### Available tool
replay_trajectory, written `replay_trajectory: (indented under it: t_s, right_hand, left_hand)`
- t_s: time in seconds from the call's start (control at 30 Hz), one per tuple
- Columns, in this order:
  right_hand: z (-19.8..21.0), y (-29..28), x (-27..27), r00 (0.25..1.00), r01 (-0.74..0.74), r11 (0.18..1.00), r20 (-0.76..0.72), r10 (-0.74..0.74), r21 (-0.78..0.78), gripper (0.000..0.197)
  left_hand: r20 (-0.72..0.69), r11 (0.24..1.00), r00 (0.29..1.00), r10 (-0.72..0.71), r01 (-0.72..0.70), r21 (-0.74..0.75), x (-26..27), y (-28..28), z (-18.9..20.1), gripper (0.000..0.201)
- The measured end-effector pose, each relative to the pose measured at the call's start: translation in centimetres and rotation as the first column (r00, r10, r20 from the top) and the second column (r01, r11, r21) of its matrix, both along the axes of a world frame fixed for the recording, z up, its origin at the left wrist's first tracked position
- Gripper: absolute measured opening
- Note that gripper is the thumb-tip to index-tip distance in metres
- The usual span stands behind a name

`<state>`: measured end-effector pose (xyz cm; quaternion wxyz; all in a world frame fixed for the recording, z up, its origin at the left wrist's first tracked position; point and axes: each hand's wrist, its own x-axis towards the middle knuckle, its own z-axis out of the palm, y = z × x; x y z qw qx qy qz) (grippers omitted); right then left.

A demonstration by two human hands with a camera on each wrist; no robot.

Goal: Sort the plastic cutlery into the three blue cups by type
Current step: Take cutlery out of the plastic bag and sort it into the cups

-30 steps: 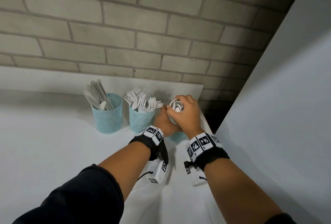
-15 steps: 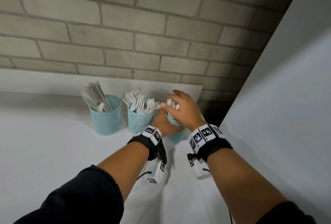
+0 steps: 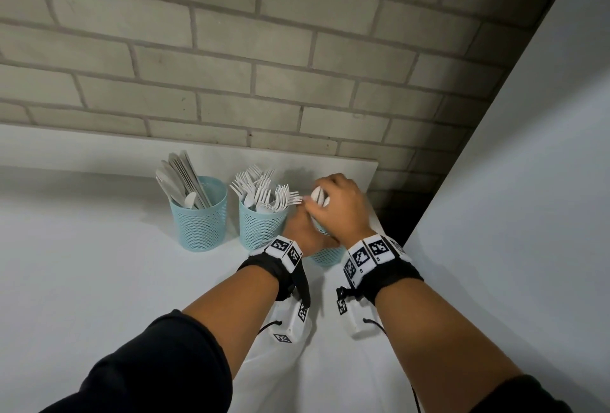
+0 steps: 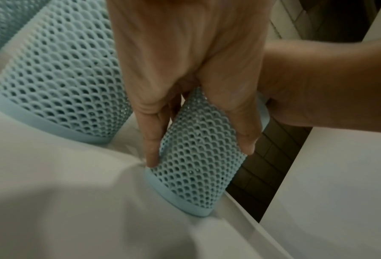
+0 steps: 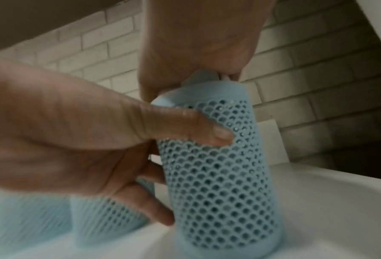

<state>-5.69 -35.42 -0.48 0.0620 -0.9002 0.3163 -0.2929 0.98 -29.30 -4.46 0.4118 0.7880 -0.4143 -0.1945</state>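
Three blue mesh cups stand in a row on the white bench [image 3: 82, 280]; the left hand [image 4: 185, 78] clasps the rightmost cup [image 4: 196, 166] by its wall while the right hand [image 3: 340, 208] closes over the white spoons [image 3: 318, 196] at its rim. Light, stiff and slick, the spoons look best gripped bunched. Half a second earlier, the right fingers were spread.

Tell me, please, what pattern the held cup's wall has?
Pale blue cup, scale-like mesh; right wrist view.
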Motion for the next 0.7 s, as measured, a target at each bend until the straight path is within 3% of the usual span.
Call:
replay_trajectory:
  t_s: [0.07,0.17,0.27,0.47,0.6,0.7]
  right_hand:
    - [-0.3,0.4,0.2,0.997,-0.08,0.996,0.016,0.081,-0.027,0.029]
    - [0.5,-0.5,0.1,0.978,-0.085,0.994,0.196,0.069,0.074,0.023]
    - [1.5,-1.5,-0.2,0.947,-0.083,0.992,0.317,0.05,0.093,0.029]
    - [0.8,-1.7,-0.2,0.993,-0.053,0.974,0.117,0.028,0.222,0.062]
    - [0.9,-2.8,1.3,0.997,0.068,0.974,-0.034,-0.062,0.215,0.062]
    - [1.5,-2.4,1.3,0.999,-0.016,0.963,-0.04,0.027,0.27,0.045]
  left_hand:
    - [0.031,1.0,0.999,-0.02,0.021,-0.022,0.1,-0.2,-0.1,0.078]
    - [-0.03,0.999,0.999,-0.02,0.019,-0.034,0.3,-0.1,-0.2,0.09]
    - [-0.079,0.997,0.995,-0.057,0.053,-0.052,1.0,-0.3,-0.4,0.087]
    - [-0.044,0.975,0.983,-0.177,0.169,-0.141,1.1,-0.4,-0.1,0.089]
    - [-0.079,0.991,0.99,-0.113,0.107,-0.081,1.7,-1.3,-1.7,0.099]
    - [-0.087,0.994,0.991,-0.097,0.092,-0.063,2.8,-3.3,-4.6,0.104]
